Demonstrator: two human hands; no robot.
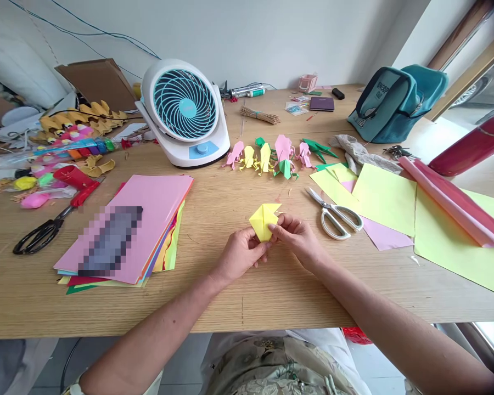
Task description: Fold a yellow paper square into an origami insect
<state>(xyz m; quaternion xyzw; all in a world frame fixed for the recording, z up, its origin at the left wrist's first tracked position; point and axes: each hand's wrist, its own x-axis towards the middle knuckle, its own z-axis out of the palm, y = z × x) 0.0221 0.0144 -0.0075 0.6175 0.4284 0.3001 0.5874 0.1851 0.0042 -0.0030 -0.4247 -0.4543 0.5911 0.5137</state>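
Presently facing a wooden table (271, 299), with a white fan (186, 108) towards eleven o'clock and a stack of coloured paper (153, 219) towards nine. Gripping with the left hand (239, 250) from seven, and pinching under the thumb of the right hand (298, 236) from four, a folded yellow paper (262, 218) at the clock's centre, over the table.

Craft workspace: wooden table (230, 307), paper stack (160, 200), white scissors (326, 206), folded figures (265, 158)
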